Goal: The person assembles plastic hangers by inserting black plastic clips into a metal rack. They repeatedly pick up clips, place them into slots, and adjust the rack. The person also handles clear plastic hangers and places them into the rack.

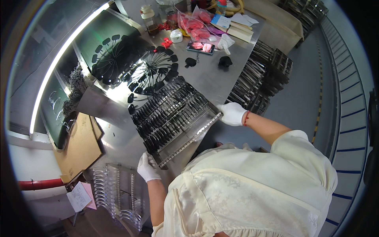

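Note:
A metal rack [185,136] packed with rows of dark, curved lens-like pieces [166,114] lies tilted across the steel table in front of me. My left hand [148,168], in a white glove, is closed on the rack's near left corner. At the opposite end of the near edge, my right hand [232,113], also gloved in white, grips the right corner. The near strip of the rack, with a notched bar [191,140], holds no dark pieces. Just beyond the rack, black lens-shaped pieces on thin stems fan out in a wheel [152,67].
A phone [200,47], pink-filled plastic bags [197,27] and a jar [148,17] occupy the table's far side. Stacked metal racks [260,75] stand off the right edge. Lower left hangs a rack of transparent pieces [118,189]. A bright tube lamp [59,63] slants at left.

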Demonstrator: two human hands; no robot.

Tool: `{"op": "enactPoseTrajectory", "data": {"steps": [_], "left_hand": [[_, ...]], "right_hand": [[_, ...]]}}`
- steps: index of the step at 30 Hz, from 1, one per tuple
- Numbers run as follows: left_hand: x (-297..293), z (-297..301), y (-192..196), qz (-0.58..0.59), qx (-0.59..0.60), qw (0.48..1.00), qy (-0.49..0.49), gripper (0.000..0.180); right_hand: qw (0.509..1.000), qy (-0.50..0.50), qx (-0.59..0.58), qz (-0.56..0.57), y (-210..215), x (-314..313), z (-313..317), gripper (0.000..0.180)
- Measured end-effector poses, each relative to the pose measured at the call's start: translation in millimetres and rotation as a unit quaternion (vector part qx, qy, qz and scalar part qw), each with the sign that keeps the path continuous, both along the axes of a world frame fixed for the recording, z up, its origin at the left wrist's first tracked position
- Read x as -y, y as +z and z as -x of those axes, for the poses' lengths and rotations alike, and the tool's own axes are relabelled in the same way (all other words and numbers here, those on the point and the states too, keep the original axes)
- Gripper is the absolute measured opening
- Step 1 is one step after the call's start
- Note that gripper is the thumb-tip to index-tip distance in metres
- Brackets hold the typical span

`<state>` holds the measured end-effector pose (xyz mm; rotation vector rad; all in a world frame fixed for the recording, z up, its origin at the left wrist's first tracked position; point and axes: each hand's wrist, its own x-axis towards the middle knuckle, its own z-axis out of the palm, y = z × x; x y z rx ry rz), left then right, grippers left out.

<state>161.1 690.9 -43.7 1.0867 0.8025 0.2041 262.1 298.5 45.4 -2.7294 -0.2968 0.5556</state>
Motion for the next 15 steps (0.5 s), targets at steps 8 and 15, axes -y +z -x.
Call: {"op": "enactPoseTrajectory", "data": {"steps": [8,15], "left_hand": [[-11,6,-44,0.109,-0.03,0.994,-0.012,0.018],[-25,0,-52,0.084,-0.004,0.996,-0.015,0.018]], "right_hand": [[0.997,0.04,-0.064,0.018,-44,13,6,0.046],[0.975,0.031,0.084,-0.202,-13,9,-8,0.081]]}}
